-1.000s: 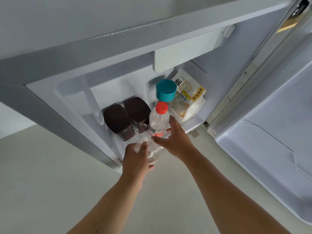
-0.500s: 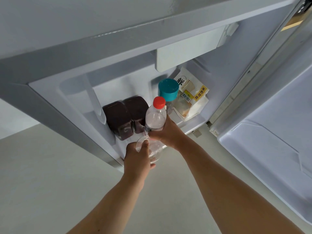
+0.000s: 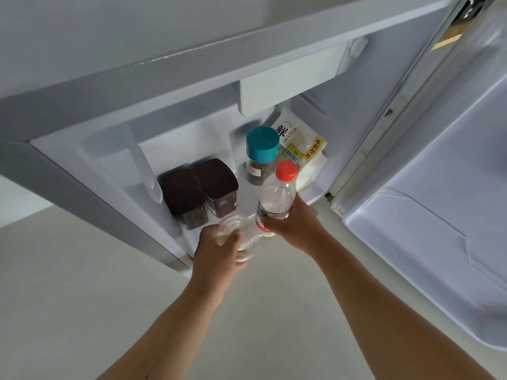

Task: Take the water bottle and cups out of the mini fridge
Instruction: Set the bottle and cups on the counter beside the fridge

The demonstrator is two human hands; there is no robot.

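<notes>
The water bottle (image 3: 277,200), red cap up, has come up off the fridge floor since a second ago: it stood low beside my fingers then, and now my right hand (image 3: 295,227) is wrapped around its lower half and has it lifted, tilted a little toward the door side. That tells me the bottle is as good as out; it only needs drawing back past the front edge. My left hand (image 3: 219,250) stays closed around the clear cups (image 3: 241,237) at the very front of the mini fridge (image 3: 192,133), just left of the bottle and touching it or nearly so. They are see-through and nested, so I cannot say how many; I judge at least one, probably a stack.

Counting outward from my hands: one water bottle, one clump of cups. Behind them, two dark lidded containers (image 3: 197,190) side by side on the left, one jar with a teal lid (image 3: 262,152) in the middle, and one white food packet (image 3: 301,149) with a yellow label leaning in the back right corner.
</notes>
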